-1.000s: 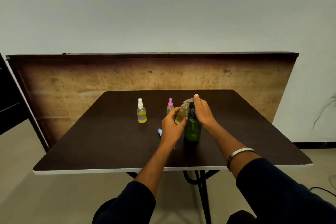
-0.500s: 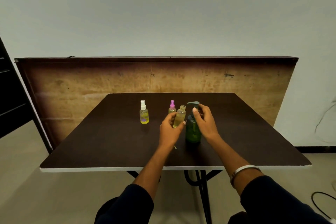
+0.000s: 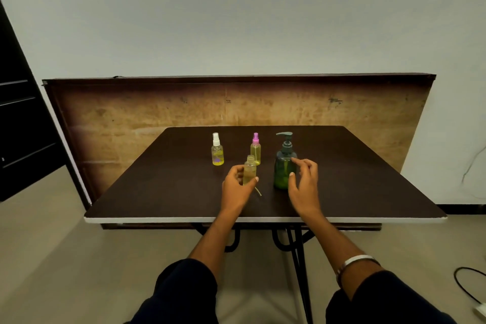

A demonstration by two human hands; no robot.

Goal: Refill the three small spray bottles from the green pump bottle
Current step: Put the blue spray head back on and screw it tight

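Observation:
My left hand (image 3: 236, 187) holds an uncapped small spray bottle (image 3: 249, 169) upright, low over the dark table (image 3: 355, 179); yellowish liquid shows inside it. The green pump bottle (image 3: 282, 166) stands just to its right. Beside that bottle hovers my right hand (image 3: 302, 181) with relaxed, spread fingers, holding nothing. Behind them stand two capped small bottles: one with a white sprayer (image 3: 217, 150), one with a pink sprayer (image 3: 255, 150). A thin tube (image 3: 258, 191), apparently the removed sprayer's dip tube, lies on the table by my left hand; the sprayer head is hidden.
A wooden board (image 3: 157, 113) leans against the wall behind the table. A dark cabinet (image 3: 18, 126) stands at the left. A black cable (image 3: 465, 284) runs on the floor at the right. The table's white front edge (image 3: 157, 218) is near me.
My right hand has come off the pump head and dropped beside the green bottle. My left hand has lowered the uncapped bottle away from the spout toward the table.

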